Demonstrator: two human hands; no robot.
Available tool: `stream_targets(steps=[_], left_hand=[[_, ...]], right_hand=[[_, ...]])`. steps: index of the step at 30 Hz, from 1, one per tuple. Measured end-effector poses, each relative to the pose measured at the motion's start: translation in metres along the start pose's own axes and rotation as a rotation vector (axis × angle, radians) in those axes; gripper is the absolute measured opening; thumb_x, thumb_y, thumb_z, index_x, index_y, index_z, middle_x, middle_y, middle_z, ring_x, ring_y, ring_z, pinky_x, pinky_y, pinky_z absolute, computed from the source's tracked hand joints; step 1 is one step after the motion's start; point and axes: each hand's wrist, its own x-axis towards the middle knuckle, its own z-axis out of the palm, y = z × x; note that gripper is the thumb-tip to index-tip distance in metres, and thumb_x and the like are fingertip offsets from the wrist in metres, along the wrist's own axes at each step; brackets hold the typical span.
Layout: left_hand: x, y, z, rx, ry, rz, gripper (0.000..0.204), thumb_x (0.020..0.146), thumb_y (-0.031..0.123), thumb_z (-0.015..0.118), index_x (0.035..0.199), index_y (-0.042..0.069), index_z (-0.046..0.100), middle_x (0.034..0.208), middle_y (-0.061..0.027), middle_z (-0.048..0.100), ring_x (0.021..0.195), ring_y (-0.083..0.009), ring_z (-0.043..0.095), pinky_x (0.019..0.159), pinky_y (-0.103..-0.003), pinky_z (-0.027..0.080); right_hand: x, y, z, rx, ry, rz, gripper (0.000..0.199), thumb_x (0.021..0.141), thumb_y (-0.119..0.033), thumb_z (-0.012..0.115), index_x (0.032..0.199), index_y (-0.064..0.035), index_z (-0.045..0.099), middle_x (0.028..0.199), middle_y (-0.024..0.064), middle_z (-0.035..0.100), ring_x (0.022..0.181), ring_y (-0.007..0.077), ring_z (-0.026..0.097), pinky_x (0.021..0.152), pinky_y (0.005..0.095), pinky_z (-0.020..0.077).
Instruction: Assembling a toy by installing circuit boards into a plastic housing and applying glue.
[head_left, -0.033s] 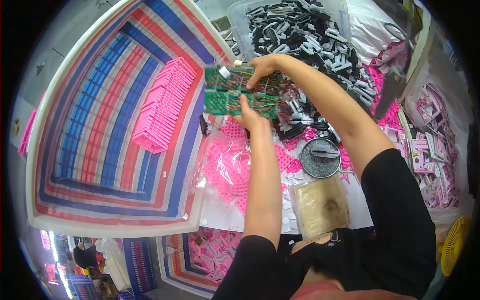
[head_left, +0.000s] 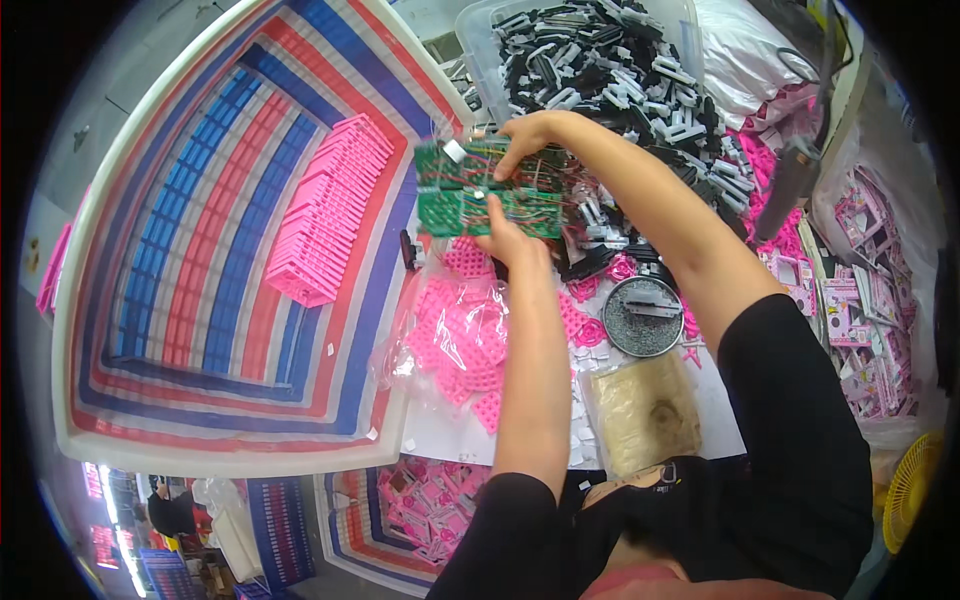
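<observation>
Right of the striped crate (head_left: 220, 463) stood the tub (head_left: 474, 57); pink frames (head_left: 325, 215) were lined up inside the crate. Near the crate's right edge were green boards (head_left: 442, 215), gripped by the left hand (head_left: 515, 242) and right hand (head_left: 530, 132), thumbs on top, other fingers mostly hidden.

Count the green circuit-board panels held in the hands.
2 show: an upper panel, with the right hand on it, and a lower panel beside it, with the left hand on it. More may be hidden underneath.
</observation>
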Motion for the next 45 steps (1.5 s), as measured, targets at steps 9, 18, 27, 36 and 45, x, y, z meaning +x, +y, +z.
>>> stream_targets(steps=[9,18,27,36,45], left_hand=[[-0.011,-0.057,-0.052,0.145,-0.179,-0.408,0.049,0.094,0.023,0.064,0.136,0.01,0.045,0.13,-0.0153,0.054,0.114,-0.0352,0.056,0.095,-0.055,0.048],[-0.12,0.077,-0.051,1.091,-0.688,-0.268,0.044,0.093,0.016,0.06,0.134,0.006,0.048,0.105,-0.0126,0.066,0.083,-0.0215,0.067,0.067,-0.034,0.053],[0.136,0.12,-0.045,2.656,-0.904,0.554,0.032,0.088,0.027,0.061,0.116,0.012,0.07,0.125,-0.0132,0.064,0.112,-0.0321,0.062,0.093,-0.048,0.051],[0.171,0.083,-0.102,2.449,-1.133,0.487,0.056,0.075,0.049,0.072,0.125,0.025,0.066,0.134,-0.0062,0.06,0.127,-0.0315,0.053,0.105,-0.065,0.032],[0.105,0.127,-0.079,2.554,-1.662,-0.4,0.034,0.073,0.028,0.075,0.103,0.012,0.07,0.114,-0.0143,0.067,0.113,-0.0351,0.06,0.087,-0.036,0.051]], right_hand=[[0.034,0.058,0.008,-0.424,0.107,0.197,0.076,0.06,-0.047,0.088,0.121,-0.0067,0.066,0.104,0.0116,0.073,0.098,0.0301,0.069,0.085,0.0432,0.0543],[-0.056,0.035,0.095,-0.519,0.611,-0.173,0.052,0.075,-0.036,0.076,0.121,-0.0151,0.065,0.122,0.0143,0.062,0.117,0.037,0.055,0.094,0.0486,0.0491],[-0.1,0.027,0.216,-0.588,0.225,-0.137,0.02,0.079,-0.018,0.065,0.093,-0.0059,0.072,0.098,0.0159,0.07,0.09,0.0379,0.067,0.079,0.0473,0.054],[-0.034,0.007,0.202,-0.453,0.167,0.142,0.048,0.083,-0.014,0.062,0.13,-0.0096,0.055,0.115,0.0183,0.068,0.107,0.0362,0.066,0.085,0.0471,0.0546],[-0.028,0.008,0.21,-0.355,0.232,0.164,0.055,0.082,-0.01,0.06,0.136,-0.0126,0.053,0.118,0.019,0.067,0.11,0.0361,0.065,0.088,0.0458,0.0537]])
